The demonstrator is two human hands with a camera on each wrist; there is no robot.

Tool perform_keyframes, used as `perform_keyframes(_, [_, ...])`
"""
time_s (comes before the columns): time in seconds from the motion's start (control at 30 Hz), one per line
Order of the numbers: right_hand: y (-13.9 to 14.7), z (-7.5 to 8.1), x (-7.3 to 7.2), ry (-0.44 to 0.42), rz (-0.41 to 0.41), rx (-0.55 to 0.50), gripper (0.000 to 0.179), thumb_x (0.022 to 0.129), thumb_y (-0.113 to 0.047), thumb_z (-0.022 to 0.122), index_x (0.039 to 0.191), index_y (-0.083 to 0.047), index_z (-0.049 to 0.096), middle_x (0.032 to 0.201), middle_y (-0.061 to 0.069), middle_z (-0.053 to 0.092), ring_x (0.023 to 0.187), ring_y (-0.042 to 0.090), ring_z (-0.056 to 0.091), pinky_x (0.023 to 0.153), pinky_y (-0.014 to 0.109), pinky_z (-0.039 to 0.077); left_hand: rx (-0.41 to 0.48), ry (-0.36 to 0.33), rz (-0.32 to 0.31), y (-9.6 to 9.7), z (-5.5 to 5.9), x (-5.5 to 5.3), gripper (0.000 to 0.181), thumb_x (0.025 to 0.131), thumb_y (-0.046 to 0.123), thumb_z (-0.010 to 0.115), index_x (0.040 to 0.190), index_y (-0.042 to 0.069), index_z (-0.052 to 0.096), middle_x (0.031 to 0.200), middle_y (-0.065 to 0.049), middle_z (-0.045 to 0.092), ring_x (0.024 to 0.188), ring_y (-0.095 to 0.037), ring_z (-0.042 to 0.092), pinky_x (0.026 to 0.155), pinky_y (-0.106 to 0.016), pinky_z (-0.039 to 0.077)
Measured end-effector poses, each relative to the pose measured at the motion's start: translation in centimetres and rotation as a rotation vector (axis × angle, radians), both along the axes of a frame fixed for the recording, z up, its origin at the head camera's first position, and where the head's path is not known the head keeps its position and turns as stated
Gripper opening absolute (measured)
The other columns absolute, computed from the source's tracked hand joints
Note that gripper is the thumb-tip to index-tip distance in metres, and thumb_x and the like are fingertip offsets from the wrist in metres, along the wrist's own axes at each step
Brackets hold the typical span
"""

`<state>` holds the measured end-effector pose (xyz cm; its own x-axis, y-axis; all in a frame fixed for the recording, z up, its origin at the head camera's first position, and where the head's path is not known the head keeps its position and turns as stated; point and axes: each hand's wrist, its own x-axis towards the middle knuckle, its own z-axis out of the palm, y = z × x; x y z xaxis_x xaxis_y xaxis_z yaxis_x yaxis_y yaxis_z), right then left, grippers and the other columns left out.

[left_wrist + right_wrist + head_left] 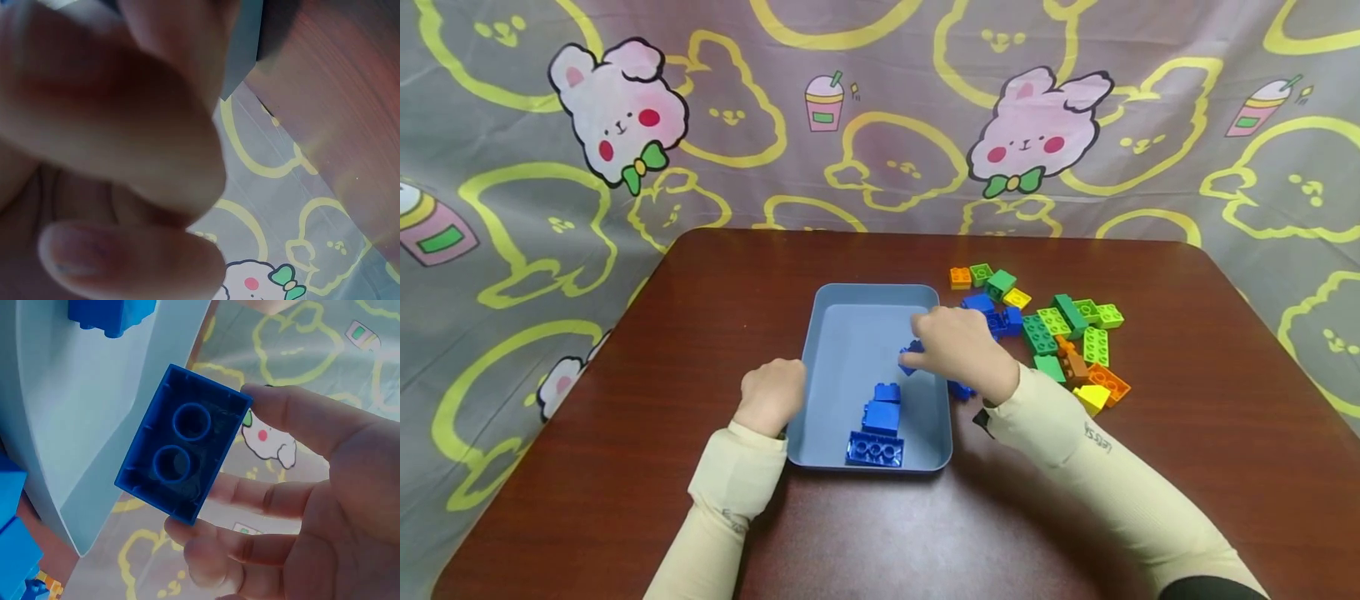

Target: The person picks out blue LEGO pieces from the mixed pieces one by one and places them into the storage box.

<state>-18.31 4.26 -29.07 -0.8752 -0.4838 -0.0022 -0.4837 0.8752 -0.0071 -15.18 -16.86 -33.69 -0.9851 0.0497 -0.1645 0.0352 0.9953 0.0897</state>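
Observation:
My right hand (pixel 958 346) holds a blue brick (pixel 184 445) over the right side of the blue-grey tray (pixel 842 329). The thumb and fingertips grip its edges, and its hollow underside with two round tubes faces the right wrist camera. Inside the tray, toward the near end, lie a small blue brick (pixel 887 392), a larger blue brick (pixel 882 417) and a long blue brick (pixel 875 450) turned hollow side up. My left hand (pixel 772 393) is at the tray's left rim with fingers (pixel 119 125) curled; its contact with the rim is mostly hidden.
Right of the tray, several blue bricks (pixel 1012 321) lie partly behind my right hand. Beyond them spread green bricks (pixel 1039 333), an orange brick (pixel 1108 383), a yellow brick (pixel 1092 398) and others on the brown table (pixel 700 308). A patterned cloth (pixel 880 167) hangs behind.

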Motion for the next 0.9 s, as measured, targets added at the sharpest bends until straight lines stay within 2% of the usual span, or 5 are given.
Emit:
perform_keyframes(0.2, [-1.0, -0.3, -0.3, 0.001, 0.015, 0.050, 0.040, 0.077, -0.048, 0.064, 0.077, -0.008, 0.059, 0.052, 0.001, 0.045, 0.046, 0.015, 0.045, 0.039, 0.023, 0.037, -0.004, -0.015, 0.008, 0.1, 0.0, -0.1, 0.020, 0.085, -0.001, 0.047, 0.077, 0.002, 0.065, 0.073, -0.014, 0.060, 0.061, -0.024, 0.058, 0.047, -0.041, 0.043])
perform_keyframes(0.5, [-2.0, -0.9, -0.6, -0.006, 0.036, 0.090, 0.040, 0.078, -0.047, 0.063, 0.084, -0.007, 0.062, 0.052, 0.002, 0.047, 0.047, 0.014, 0.046, 0.040, 0.023, 0.036, -0.006, -0.015, 0.006, 0.1, 0.2, 0.0, 0.020, 0.084, -0.001, 0.047, 0.077, 0.002, 0.065, 0.073, -0.014, 0.060, 0.061, -0.024, 0.058, 0.047, -0.041, 0.044])
perform_keyframes(0.9, [-3.2, -1.8, -1.2, 0.017, 0.058, 0.106, 0.039, 0.079, -0.047, 0.062, 0.082, -0.008, 0.061, 0.050, 0.001, 0.045, 0.046, 0.015, 0.046, 0.039, 0.023, 0.034, -0.001, -0.009, 0.010, 0.0, 0.2, 0.0, 0.021, 0.085, 0.000, 0.046, 0.075, 0.002, 0.064, 0.070, -0.014, 0.059, 0.060, -0.024, 0.057, 0.047, -0.040, 0.044])
